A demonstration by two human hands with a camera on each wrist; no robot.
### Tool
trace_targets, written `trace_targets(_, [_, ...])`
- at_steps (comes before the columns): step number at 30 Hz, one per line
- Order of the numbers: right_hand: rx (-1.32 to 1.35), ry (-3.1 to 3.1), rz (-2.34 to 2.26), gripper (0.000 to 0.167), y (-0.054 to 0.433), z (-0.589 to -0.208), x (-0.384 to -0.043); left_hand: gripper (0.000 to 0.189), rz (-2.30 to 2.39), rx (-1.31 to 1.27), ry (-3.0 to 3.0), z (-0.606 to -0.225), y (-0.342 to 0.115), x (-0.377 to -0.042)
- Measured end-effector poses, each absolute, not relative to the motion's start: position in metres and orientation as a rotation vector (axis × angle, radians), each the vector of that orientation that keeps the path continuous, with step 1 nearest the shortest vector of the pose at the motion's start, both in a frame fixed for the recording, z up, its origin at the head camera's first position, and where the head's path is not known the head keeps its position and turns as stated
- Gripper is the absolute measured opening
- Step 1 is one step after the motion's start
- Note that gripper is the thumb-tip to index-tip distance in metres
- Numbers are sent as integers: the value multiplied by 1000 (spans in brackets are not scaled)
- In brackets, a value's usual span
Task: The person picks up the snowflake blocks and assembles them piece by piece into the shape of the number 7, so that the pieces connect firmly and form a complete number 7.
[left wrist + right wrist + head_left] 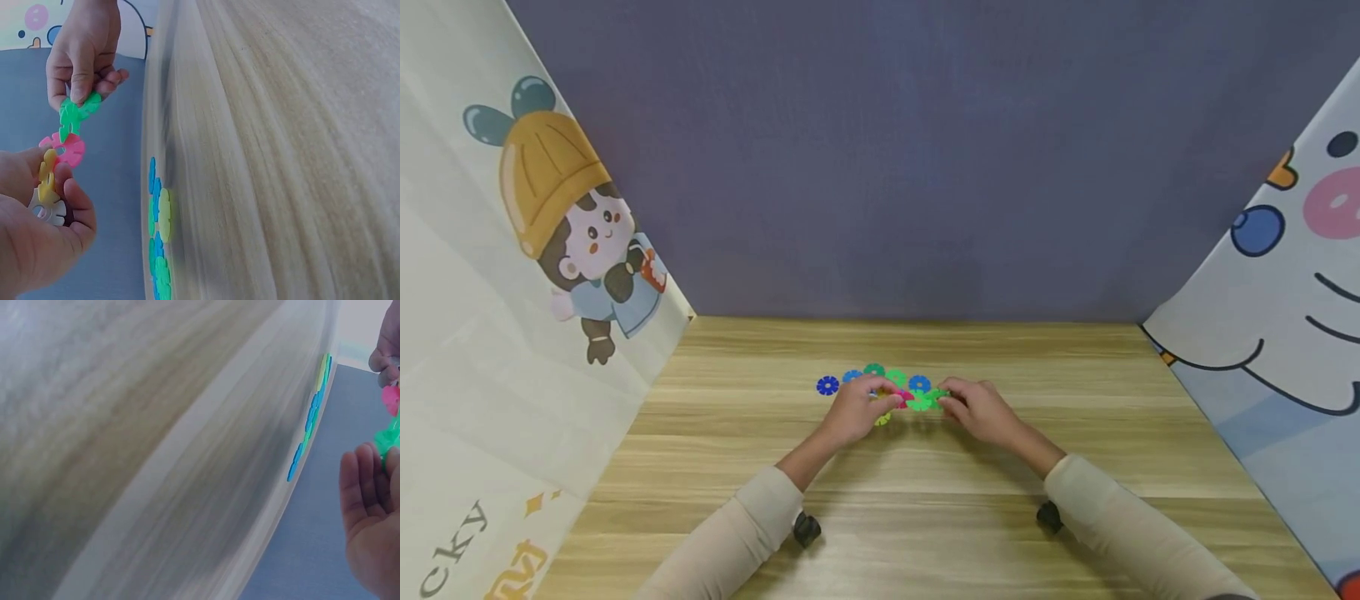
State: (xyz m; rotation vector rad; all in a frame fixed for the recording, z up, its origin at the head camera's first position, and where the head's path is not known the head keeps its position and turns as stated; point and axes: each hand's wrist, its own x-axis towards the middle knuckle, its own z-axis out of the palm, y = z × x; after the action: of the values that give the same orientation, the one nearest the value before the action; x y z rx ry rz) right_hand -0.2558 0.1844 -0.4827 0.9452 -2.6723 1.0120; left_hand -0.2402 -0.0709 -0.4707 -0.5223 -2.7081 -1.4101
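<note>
Several notched plastic snowflake discs are linked in a short chain above the table. At its left end, my left hand (856,410) grips the part with a white disc (55,214) and a yellow disc (47,175), partly covered by the fingers. A pink disc (72,150) sits between the hands, slotted against a green disc (69,119). Thumb and fingers of my right hand (983,410) pinch the green end, where two green discs cross at an angle. Both hands face each other, a short gap apart.
Loose discs lie flat on the wooden table (925,517) beyond the hands: a dark blue disc (827,385), a teal disc (874,368), a lighter blue disc (920,383) and others. A grey-blue panel (910,167) rises behind the table; printed cloths hang on both sides.
</note>
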Motion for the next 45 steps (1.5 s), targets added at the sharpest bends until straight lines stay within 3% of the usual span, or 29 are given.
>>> trace_targets(21, [873,-2617,911,10,170,-479,-253,13,-1460,-473,-2713,-467,-72,-242])
trace_targets(33, [937,-2689,886,6,172,-481,-252,7,-1293,-634,-2906,-464,-80,-241])
trace_targets(39, [931,-2722,813,15,171,-481,-250,22,-1174,-744,-2951,-464,-74,-242])
trace_targets(45, [944,-2710,835,13,171,-485,-249,26,-1069,-769,-2977,-456,-68,-243])
